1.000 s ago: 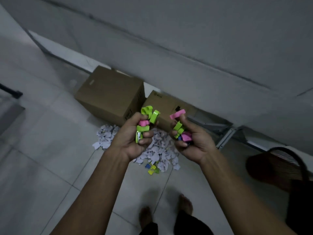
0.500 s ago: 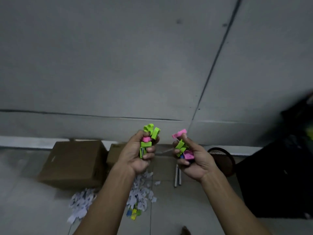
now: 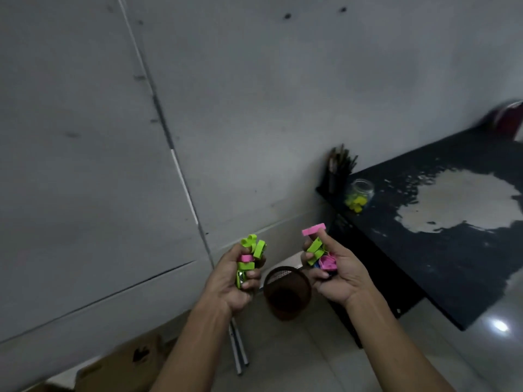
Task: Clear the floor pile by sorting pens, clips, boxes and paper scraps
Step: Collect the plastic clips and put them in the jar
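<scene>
Green and pink clips fill both fists: the left hand (image 3: 237,274) is clenched around a green-heavy bunch (image 3: 250,257), the right hand (image 3: 336,274) cups pink and green clips (image 3: 318,254), one pink piece jutting out top. A glass jar (image 3: 359,193) holding yellow-green clips sits far right on the black table (image 3: 452,250); a mesh cup (image 3: 285,292) stands below, between the hands. Best carried with fists kept tight, then released low over the jar mouth, one hand at a time.

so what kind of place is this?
Probably a bare workroom or storage corner: plain grey wall, tiled floor, a worn black table with a jar of clips, and a cardboard box.
</scene>
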